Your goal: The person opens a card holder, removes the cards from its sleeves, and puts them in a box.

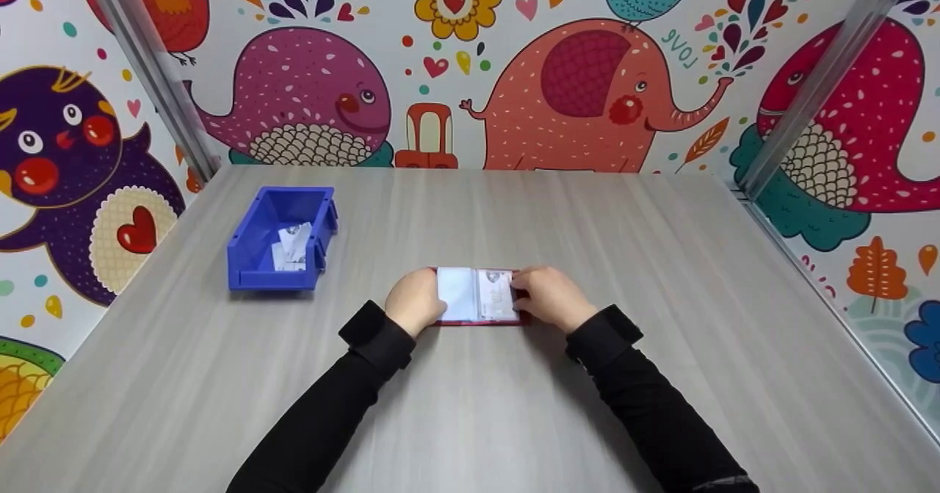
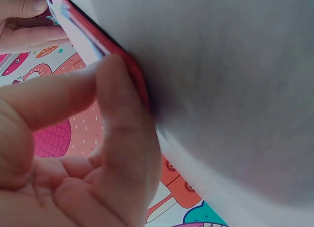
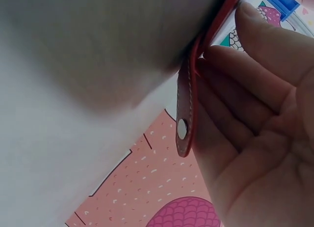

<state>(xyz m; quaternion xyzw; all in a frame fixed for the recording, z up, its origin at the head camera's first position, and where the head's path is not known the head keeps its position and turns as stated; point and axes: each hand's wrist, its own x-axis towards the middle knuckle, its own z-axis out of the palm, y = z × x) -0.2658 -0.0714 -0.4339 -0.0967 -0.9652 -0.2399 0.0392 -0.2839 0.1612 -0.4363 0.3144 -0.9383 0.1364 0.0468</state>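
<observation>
A red card holder (image 1: pixel 479 323) lies spread open near the middle of the table, with pale sleeves inside. On its right half shows a white card (image 1: pixel 495 294) with a small dark picture. My left hand (image 1: pixel 414 302) holds the left edge; in the left wrist view its thumb and forefinger pinch the red rim. My right hand (image 1: pixel 554 298) grips the right edge, thumb on the inner side. In the right wrist view, a red strap with a metal snap (image 3: pixel 182 128) hangs beside the fingers. The fingertips behind the holder are partly hidden.
A blue plastic bin (image 1: pixel 275 280) stands at the left of the table (image 1: pixel 470 405), with several white cards (image 1: pixel 295 243) inside. Printed panels with cartoon animals (image 1: pixel 587 103) border the table at the back and both sides, joined by metal corner posts.
</observation>
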